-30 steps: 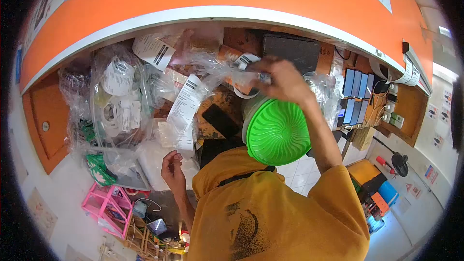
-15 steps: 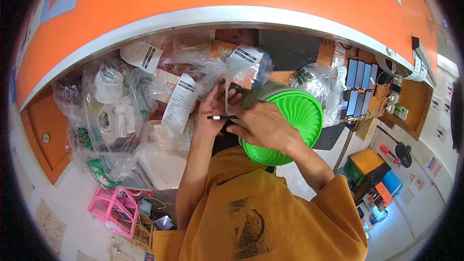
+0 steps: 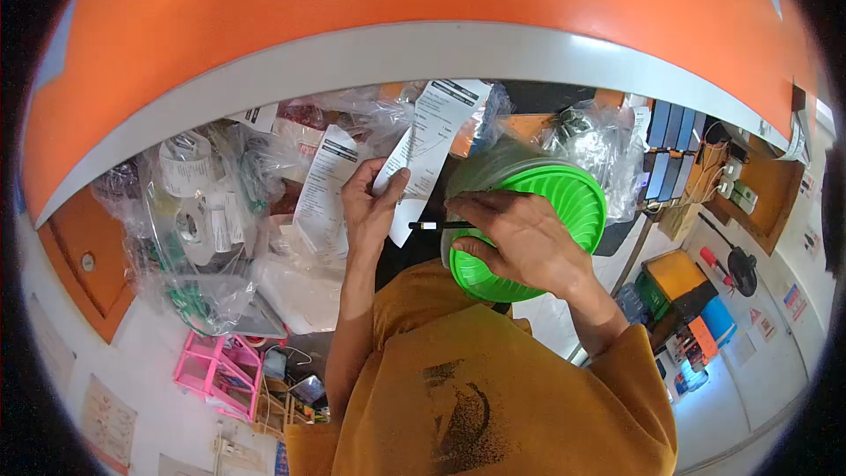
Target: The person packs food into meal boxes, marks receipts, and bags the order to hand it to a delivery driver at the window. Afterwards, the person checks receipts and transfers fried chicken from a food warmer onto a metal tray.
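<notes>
At the frame's centre, our left hand (image 3: 374,204) pinches a long printed receipt (image 3: 438,134); our right hand (image 3: 522,240) grips a dark pen (image 3: 439,226) beside the green lid (image 3: 564,203).

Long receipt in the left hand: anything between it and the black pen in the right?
Nothing visible between the receipt and the pen. The pen's exposed end is beside the slip's lower end. The green lid is on the right hand's other side.
</notes>
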A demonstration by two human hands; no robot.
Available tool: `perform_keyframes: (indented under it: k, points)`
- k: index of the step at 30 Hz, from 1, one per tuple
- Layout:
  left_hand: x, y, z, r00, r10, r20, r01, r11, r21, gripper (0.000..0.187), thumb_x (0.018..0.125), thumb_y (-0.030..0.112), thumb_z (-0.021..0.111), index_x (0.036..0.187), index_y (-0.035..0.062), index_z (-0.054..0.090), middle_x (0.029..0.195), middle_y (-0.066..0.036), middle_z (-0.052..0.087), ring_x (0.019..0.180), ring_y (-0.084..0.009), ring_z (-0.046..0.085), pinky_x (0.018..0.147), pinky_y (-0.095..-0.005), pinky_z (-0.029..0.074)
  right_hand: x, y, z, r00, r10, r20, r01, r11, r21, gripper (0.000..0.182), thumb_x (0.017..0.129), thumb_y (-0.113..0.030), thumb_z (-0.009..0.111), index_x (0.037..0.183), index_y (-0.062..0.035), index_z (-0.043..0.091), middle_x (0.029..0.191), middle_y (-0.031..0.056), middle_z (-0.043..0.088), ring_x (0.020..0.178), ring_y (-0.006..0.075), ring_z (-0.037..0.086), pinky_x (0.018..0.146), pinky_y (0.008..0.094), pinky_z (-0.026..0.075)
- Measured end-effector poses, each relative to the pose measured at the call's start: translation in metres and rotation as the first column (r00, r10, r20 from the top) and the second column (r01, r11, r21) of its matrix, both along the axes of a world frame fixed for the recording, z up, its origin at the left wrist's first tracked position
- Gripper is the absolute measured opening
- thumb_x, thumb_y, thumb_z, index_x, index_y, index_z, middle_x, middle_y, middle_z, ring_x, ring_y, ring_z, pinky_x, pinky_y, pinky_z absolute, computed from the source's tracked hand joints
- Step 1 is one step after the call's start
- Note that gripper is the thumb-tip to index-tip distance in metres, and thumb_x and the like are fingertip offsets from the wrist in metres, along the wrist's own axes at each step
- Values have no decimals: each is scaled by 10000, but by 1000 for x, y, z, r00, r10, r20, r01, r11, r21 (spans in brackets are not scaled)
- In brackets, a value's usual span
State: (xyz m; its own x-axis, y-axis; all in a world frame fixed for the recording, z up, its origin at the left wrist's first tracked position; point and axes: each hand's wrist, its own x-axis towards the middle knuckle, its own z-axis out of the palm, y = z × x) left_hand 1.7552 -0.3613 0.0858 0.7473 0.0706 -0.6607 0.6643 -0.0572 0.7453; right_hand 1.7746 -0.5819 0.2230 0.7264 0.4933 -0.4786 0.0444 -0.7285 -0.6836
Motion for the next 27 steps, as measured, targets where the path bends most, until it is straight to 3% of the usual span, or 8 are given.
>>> perform_keyframes:
  k: [11,14,15,17,18,21,25,27]
  points:
    - [-1,-2,-1,998,48,-40,-50,997,-60,184,867,77,759,1019,12,678,907,-18,685,773,-68,578,697,-237,475,-1,3,3,998,-35,-47,33,998,-49,432,864,-291,716,1204,-40,629,1066,192,683,958,383,657,810,447,544]
    - [-19,2,-17,979,-153,135,135,981,136,300,834,84,779,1112,42,674,935,-25,688,851,-101,616,761,-279,510,13,11,5,1000,-5,-8,4,996,-94,416,857,-282,721,1193,-49,642,1043,206,682,946,396,657,798,457,539]
    - [-21,2,-11,971,-174,164,170,985,41,388,815,112,795,1168,39,652,953,-66,700,873,-142,652,777,-300,520,22,15,5,1000,-3,16,5,992,-125,408,855,-275,722,1188,-51,648,1035,210,682,943,399,657,796,460,537]
    - [-17,-1,21,936,-349,38,329,911,247,426,822,147,801,1201,45,637,962,-75,691,891,-162,636,809,-299,506,45,24,7,988,-22,154,42,991,-126,358,858,-251,710,1142,-42,650,977,226,676,892,414,656,762,479,531]
    - [-33,3,10,919,-335,207,282,927,248,578,817,183,808,1325,59,564,1025,-122,701,910,-194,650,808,-313,516,60,31,6,964,-47,261,72,994,-87,318,861,-235,697,1101,-32,646,927,238,672,846,426,655,731,494,529]
    - [-55,23,28,931,-328,161,257,902,348,644,819,191,805,1384,74,518,1116,-147,697,966,-211,661,837,-328,525,109,59,7,945,7,327,31,993,-110,341,859,-211,704,1175,-86,676,1016,191,695,930,406,653,808,459,527]
    - [-94,68,42,978,-162,131,132,968,213,463,886,76,725,1317,47,559,1206,-120,670,1050,-179,650,911,-322,523,159,104,-54,772,9,636,10,1000,-26,298,884,-229,687,1157,-109,686,1045,131,713,962,344,675,836,445,527]
    - [-116,85,47,987,-35,157,5,982,189,385,908,92,707,1271,32,592,1139,-124,689,1010,-184,661,901,-313,518,179,130,-40,885,58,462,-90,995,47,353,876,-253,710,1185,-92,657,1074,135,704,960,316,686,841,437,532]
